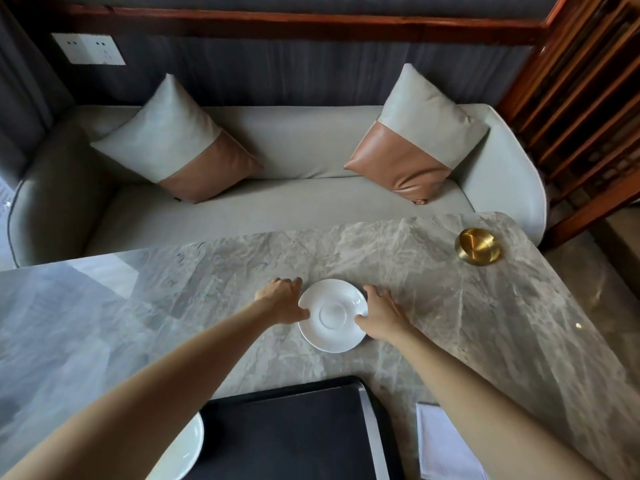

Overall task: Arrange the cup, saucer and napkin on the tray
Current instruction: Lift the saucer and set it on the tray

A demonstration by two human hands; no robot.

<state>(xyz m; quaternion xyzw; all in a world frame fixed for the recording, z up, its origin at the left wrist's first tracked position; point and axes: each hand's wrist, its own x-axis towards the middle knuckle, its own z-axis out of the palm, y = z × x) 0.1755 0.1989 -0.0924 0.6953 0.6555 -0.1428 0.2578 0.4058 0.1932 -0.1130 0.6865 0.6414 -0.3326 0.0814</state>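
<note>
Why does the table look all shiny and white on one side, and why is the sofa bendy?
Head view: bright light bounces off the polished marble table at the left, washing out its pattern; the wide-angle lens curves the sofa; the saucer stays sharp.

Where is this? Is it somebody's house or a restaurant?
Probably a restaurant or tea room booth, though I can't be sure. A marble table stands before a padded bench sofa with matching cushions, and a black serving tray and a gold ashtray-like dish sit on it.
</note>
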